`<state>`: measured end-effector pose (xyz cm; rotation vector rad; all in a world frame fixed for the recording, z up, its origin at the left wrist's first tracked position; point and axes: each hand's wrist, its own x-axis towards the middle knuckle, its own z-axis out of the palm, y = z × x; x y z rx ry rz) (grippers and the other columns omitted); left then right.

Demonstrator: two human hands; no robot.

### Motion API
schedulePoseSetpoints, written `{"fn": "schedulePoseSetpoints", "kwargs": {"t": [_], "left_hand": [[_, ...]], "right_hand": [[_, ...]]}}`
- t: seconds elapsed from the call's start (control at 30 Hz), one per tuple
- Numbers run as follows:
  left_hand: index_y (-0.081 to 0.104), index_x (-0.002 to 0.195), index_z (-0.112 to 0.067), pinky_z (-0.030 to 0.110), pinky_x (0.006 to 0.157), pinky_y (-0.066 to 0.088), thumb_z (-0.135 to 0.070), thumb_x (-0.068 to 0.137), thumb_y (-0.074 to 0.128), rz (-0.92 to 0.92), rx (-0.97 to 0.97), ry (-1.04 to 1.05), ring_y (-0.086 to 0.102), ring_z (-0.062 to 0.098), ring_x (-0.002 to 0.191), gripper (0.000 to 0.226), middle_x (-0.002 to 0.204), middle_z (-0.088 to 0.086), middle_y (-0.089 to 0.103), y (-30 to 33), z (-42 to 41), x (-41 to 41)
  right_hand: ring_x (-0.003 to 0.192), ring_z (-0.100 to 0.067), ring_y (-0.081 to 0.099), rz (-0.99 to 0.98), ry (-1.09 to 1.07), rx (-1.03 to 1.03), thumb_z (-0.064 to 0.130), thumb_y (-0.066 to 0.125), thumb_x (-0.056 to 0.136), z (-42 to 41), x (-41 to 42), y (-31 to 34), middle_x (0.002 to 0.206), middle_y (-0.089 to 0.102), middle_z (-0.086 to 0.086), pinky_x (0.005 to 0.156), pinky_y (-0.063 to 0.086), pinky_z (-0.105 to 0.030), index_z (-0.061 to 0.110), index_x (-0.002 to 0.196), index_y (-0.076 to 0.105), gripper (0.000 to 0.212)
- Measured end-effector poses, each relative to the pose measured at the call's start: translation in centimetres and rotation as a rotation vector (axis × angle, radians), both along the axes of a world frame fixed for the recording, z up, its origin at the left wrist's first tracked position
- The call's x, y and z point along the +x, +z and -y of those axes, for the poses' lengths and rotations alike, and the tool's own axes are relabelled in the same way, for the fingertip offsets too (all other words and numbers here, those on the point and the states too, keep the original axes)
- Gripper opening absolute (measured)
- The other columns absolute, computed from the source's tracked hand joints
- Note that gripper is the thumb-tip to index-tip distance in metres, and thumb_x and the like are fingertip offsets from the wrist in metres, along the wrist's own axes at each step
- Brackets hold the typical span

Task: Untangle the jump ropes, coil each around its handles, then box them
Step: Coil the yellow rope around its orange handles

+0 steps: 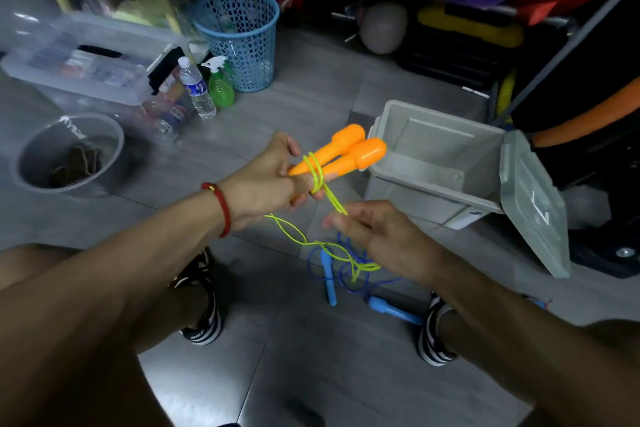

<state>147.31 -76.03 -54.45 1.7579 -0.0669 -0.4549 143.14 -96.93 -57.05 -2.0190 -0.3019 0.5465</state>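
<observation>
Ropes: two. Left hand (266, 180) grips two orange handles (341, 152) beside grey box (433, 163); right hand (374, 229) pinches yellow-green rope (334, 199); blue rope (346, 279) on floor.

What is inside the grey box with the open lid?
Nothing that shows: the grey box looks empty, with bare inner walls and floor, and its lid hangs open on the right. The near wall hides the front strip of the floor, so that part cannot be seen.
</observation>
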Motion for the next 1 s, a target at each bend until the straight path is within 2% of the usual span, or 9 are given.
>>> {"fn": "schedulePoseSetpoints", "kwargs": {"t": [0.1,0.2,0.33,0.4,0.47,0.53,0.63,0.8,1.0], "left_hand": [[0.024,0.093,-0.025,0.035,0.055,0.032,0.004,0.096,0.046,0.011,0.121,0.045,0.039,0.023,0.066,0.037,0.079,0.014,0.066,-1.7,-0.4,0.1],[0.023,0.096,-0.023,0.033,0.053,0.033,0.006,0.095,0.043,0.034,0.21,0.054,0.04,0.02,0.062,0.035,0.083,0.018,0.065,-2.6,-0.2,-0.1],[0.023,0.096,-0.023,0.03,0.049,0.032,0.003,0.096,0.045,0.01,0.15,0.127,0.04,0.019,0.059,0.035,0.083,0.018,0.066,-3.0,-0.5,0.2],[0.025,0.092,-0.031,0.032,0.051,0.034,-0.002,0.094,0.049,0.044,0.179,0.127,0.041,0.019,0.056,0.038,0.08,0.011,0.069,-3.3,-0.7,0.8],[0.026,0.085,-0.042,0.034,0.054,0.037,-0.014,0.085,0.049,0.112,0.26,0.085,0.044,0.017,0.053,0.037,0.075,0.001,0.071,-3.3,-0.8,1.2],[0.026,0.085,-0.042,0.035,0.055,0.039,-0.017,0.08,0.046,0.157,0.316,0.048,0.047,0.019,0.054,0.033,0.073,-0.003,0.071,-3.1,-0.7,1.5],[0.025,0.097,-0.028,0.039,0.057,0.047,-0.007,0.088,0.049,0.249,0.45,0.028,0.058,0.024,0.064,0.033,0.082,-0.001,0.071,-3.1,-0.6,1.9],[0.026,0.1,-0.02,0.052,0.069,0.053,-0.009,0.086,0.048,0.322,0.576,0.062,0.062,0.034,0.075,0.028,0.091,0.014,0.067,-3.8,-1.2,2.1],[0.029,0.104,-0.011,0.05,0.073,0.052,-0.006,0.087,0.053,0.287,0.664,-0.015,0.062,0.037,0.08,0.03,0.096,0.018,0.067,-3.9,-1.0,2.5]], "right_hand": [[0.062,-0.005,0.047,0.06,0.014,-0.278,0.032,0.048,0.104,-0.5,-0.8,-0.4,0.067,0.05,0.01,0.067,0.034,-0.028,0.015,0.095,0.054,0.02],[0.072,-0.03,0.05,0.07,-0.03,-0.407,0.036,0.039,0.106,-0.4,-1.0,-0.7,0.08,0.055,-0.009,0.066,0.038,-0.035,0.016,0.101,0.04,0.02],[0.086,-0.037,0.058,0.244,-0.05,-0.588,0.032,0.038,0.106,-0.5,-0.9,0.1,0.096,0.062,-0.012,0.076,0.049,-0.041,0.02,0.102,0.049,0.017],[0.085,-0.028,0.059,0.306,-0.041,-0.54,0.022,0.043,0.104,-0.4,-0.5,0.5,0.091,0.063,-0.006,0.076,0.044,-0.035,0.017,0.099,0.06,0.019],[0.064,-0.013,0.056,0.252,-0.081,-0.423,0.018,0.044,0.104,-0.4,-0.2,0.8,0.07,0.059,0.005,0.067,0.039,-0.027,0.016,0.091,0.068,0.027],[0.051,-0.011,0.049,0.044,-0.2,-0.179,0.019,0.042,0.105,-0.4,-0.3,1.1,0.056,0.05,0.008,0.057,0.041,-0.02,0.016,0.09,0.071,0.034],[0.047,-0.015,0.04,-0.257,-0.305,0.117,0.016,0.037,0.107,-0.7,-1.1,1.6,0.056,0.042,0.003,0.047,0.04,-0.026,0.006,0.094,0.061,0.03],[0.046,-0.01,0.037,-0.259,-0.23,0.02,0.019,0.038,0.107,-0.4,-1.5,1.9,0.063,0.047,-0.003,0.044,0.033,-0.024,0.011,0.087,0.061,0.031],[0.057,0.005,0.054,0.062,-0.085,-0.188,0.019,0.043,0.105,0.1,-1.5,2.6,0.07,0.056,0.012,0.061,0.039,-0.015,0.023,0.081,0.061,0.03]]}}
